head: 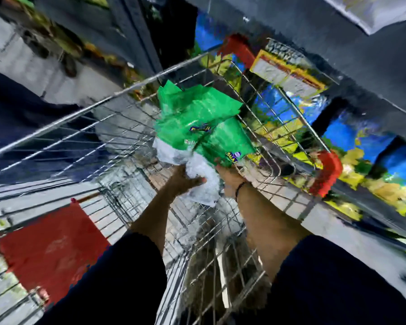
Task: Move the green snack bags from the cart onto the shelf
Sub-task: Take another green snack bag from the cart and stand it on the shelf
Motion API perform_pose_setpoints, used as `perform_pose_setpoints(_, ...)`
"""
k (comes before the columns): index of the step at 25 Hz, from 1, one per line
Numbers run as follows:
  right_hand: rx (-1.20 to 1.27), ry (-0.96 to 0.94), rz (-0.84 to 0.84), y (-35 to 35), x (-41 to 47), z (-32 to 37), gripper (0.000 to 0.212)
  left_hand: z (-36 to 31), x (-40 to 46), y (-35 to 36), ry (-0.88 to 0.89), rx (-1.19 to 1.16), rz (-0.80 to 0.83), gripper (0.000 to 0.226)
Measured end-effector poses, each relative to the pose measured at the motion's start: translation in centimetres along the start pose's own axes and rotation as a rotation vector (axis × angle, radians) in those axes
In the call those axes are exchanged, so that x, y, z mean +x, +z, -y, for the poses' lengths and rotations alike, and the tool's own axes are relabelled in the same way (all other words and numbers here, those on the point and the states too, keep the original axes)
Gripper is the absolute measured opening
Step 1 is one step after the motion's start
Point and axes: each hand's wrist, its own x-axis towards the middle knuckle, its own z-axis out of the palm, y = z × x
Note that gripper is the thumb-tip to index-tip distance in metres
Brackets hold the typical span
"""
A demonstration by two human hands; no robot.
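Note:
A bunch of green snack bags (pixel 202 123) with white lower ends is lifted above the wire cart (pixel 117 146). My left hand (pixel 185 179) grips the crumpled white bottom of the bunch from the left. My right hand (pixel 230 175), with a dark band on its wrist, holds the lower right corner of the bags. Both forearms reach forward over the cart basket. The picture is blurred, so I cannot tell how many bags are in the bunch.
Dark shelves (pixel 352 73) with blue and yellow packs run along the right, close behind the cart's far rim. A red panel (pixel 54 249) sits on the cart's near left side. Red cart corner caps (pixel 328 172) show at right.

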Motion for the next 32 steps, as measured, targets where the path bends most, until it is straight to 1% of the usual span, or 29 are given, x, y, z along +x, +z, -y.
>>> perform_pose_setpoints(2, 0.113, 0.035, 0.054, 0.4, -0.7, 0.1, 0.02, -0.1, -0.4, 0.1, 0.073, 0.026, 0.005, 0.032)
perform_pose_setpoints(4, 0.202, 0.053, 0.104, 0.1, -1.7, -0.3, 0.02, -0.6, -1.8, -0.5, 0.035, -0.021, 0.016, 0.046)
perform_pose_setpoints(6, 0.252, 0.07, 0.14, -0.7, -4.5, -0.3, 0.028, -1.6, -4.1, -0.9, 0.037, -0.065, 0.066, 0.044)
perform_pose_setpoints(8, 0.357, 0.051, 0.183, -0.9, -7.4, -0.8, 0.045, -2.5, -6.4, -1.3, 0.063, -0.052, 0.062, 0.042)
perform_pose_setpoints(9, 0.394, 0.025, 0.193, -1.1, -9.0, -1.2, 0.059, -2.7, -7.8, -1.8, 0.073, -0.02, 0.06, 0.048)
perform_pose_setpoints(10, 0.41, -0.005, 0.181, -1.2, -10.4, -1.7, 0.063, -3.4, -9.3, -2.1, 0.12, -0.007, 0.051, 0.058)
perform_pose_setpoints(11, 0.432, -0.077, 0.174, -1.5, -12.3, -1.9, 0.047, -3.9, -10.7, -2.7, 0.127, 0.011, 0.031, 0.073)
perform_pose_setpoints(12, 0.444, -0.148, 0.169, -1.8, -13.7, -2.3, 0.023, -4.2, -11.9, -3.0, 0.145, 0.021, 0.009, 0.083)
perform_pose_setpoints(13, 0.456, -0.22, 0.178, -2.2, -15.1, -2.5, 0.009, -4.9, -13.4, -3.4, 0.156, 0.011, -0.019, 0.082)
perform_pose_setpoints(15, 0.422, -0.386, 0.18, -2.7, -18.3, -2.1, 0.01, -6.3, -16.0, -3.9, 0.219, 0.011, -0.109, 0.069)
perform_pose_setpoints(16, 0.411, -0.471, 0.144, -3.3, -19.6, -2.1, 0.015, -7.3, -17.7, -3.8, 0.277, 0.018, -0.161, 0.068)
perform_pose_setpoints(18, 0.365, -0.641, 0.063, -5.2, -22.6, -2.1, 0.026, -9.7, -20.5, -3.0, 0.391, 0.005, -0.246, 0.077)
perform_pose_setpoints(19, 0.341, -0.699, 0.036, -5.9, -23.7, -2.1, 0.03, -10.5, -21.5, -2.6, 0.42, -0.006, -0.264, 0.081)
perform_pose_setpoints(21, 0.295, -0.823, -0.006, -9.3, -26.3, -3.0, 0.037, -12.9, -23.4, -0.5, 0.529, -0.022, -0.272, 0.083)
perform_pose_setpoints(23, 0.227, -0.925, -0.11, -15.2, -28.4, -5.0, 0.043, -16.6, -25.1, 4.2, 0.613, -0.004, -0.248, 0.079)
perform_pose_setpoints(24, 0.2, -0.942, -0.165, -18.0, -29.3, -5.8, 0.042, -18.3, -25.4, 6.6, 0.659, 0.006, -0.229, 0.077)
perform_pose_setpoints(26, 0.207, -0.962, -0.263, -25.2, -30.8, -8.4, 0.035, -22.2, -25.3, 13.1, 0.737, -0.037, -0.159, 0.08)
perform_pose_setpoints(28, 0.26, -0.972, -0.37, -32.1, -32.0, -10.5, 0.036, -26.5, -24.9, 19.6, 0.818, -0.027, -0.094, 0.082)
perform_pose_setpoints(29, 0.267, -0.991, -0.436, -34.9, -32.2, -11.2, 0.039, -28.5, -24.7, 22.2, 0.859, -0.004, -0.072, 0.08)
perform_pose_setpoints(30, 0.27, -1.003, -0.515, -37.7, -32.3, -11.8, 0.049, -30.7, -24.4, 24.7, 0.903, 0.016, -0.056, 0.079)
perform_pose_setpoints(31, 0.277, -1.011, -0.587, -40.5, -32.3, -12.3, 0.06, -33.2, -24.1, 27.2, 0.942, 0.029, -0.026, 0.08)
perform_pose_setpoints(32, 0.292, -1.021, -0.63, -43.2, -32.0, -12.3, 0.066, -35.5, -23.6, 29.1, 0.974, 0.046, -0.003, 0.085)
